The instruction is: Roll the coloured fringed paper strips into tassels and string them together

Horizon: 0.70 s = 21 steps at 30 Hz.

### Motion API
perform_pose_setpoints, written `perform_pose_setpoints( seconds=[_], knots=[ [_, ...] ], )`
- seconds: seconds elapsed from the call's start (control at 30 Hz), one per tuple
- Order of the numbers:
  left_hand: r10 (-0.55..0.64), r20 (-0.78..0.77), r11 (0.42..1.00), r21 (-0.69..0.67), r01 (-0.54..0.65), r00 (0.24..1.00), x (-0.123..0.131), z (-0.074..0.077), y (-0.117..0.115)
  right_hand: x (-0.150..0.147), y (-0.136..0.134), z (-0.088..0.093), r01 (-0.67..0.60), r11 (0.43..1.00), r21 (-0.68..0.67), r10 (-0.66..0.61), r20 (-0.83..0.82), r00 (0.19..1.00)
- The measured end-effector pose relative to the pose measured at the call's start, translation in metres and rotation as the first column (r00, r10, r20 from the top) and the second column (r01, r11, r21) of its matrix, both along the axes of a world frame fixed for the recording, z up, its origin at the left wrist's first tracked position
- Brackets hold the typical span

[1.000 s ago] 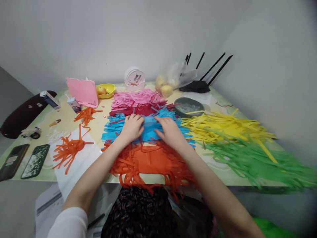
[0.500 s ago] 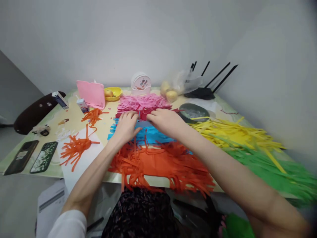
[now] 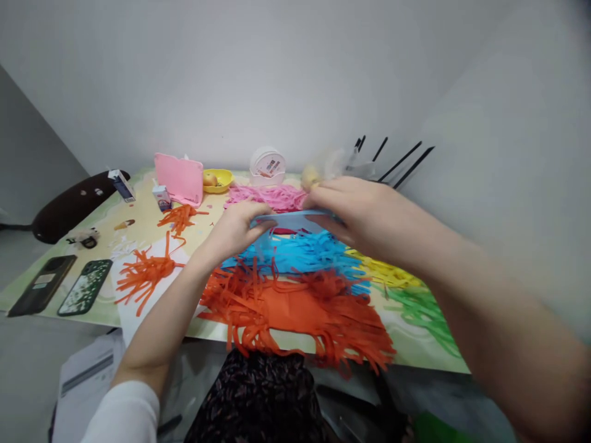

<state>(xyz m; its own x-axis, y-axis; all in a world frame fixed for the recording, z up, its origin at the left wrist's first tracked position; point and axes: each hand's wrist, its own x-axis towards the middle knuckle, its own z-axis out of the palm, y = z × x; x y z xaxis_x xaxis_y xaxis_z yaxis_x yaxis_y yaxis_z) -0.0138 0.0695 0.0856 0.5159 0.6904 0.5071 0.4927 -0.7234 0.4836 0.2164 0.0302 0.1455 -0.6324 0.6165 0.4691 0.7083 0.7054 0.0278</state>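
My left hand [image 3: 237, 226] and my right hand [image 3: 355, 209] each pinch one end of a blue fringed paper sheet [image 3: 295, 220], held flat above the table. Its cut strips hang down over more blue fringe [image 3: 309, 255] lying on the table. In front of that lies an orange fringed sheet [image 3: 295, 307] at the table's near edge. Behind my hands a pink fringed pile [image 3: 270, 195] and a sliver of dark red paper [image 3: 284, 232] show. Yellow strips [image 3: 388, 274] and green strips [image 3: 422, 311] lie under my right forearm.
Two phones [image 3: 62, 284] lie at the left edge. Orange fringe bundles [image 3: 148, 274] sit on white paper. A pink case [image 3: 178, 178], a yellow bowl [image 3: 220, 178], a white round container [image 3: 268, 165] and a router's black antennas [image 3: 392, 160] stand at the back.
My hands have lifted the blue sheet off the table, up and toward me. My right arm now covers most of the yellow and green strips. The camera has tilted upward.
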Motion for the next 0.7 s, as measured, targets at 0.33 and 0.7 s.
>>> perform_pose_setpoints(
  seconds=[0.33,0.7],
  knots=[
    [-0.02,0.36,0.944,-0.3,0.136,0.933,-0.009,-0.002,-0.015,0.014,-0.007,-0.025,0.006,0.944,-0.329,-0.138,-0.382,0.914],
    [-0.155,0.569,0.746,-0.469,0.473,0.807,-0.022,-0.022,-0.022,0.017,-0.02,-0.047,-0.389,0.86,-0.331,0.05,-0.703,0.709]
  ],
)
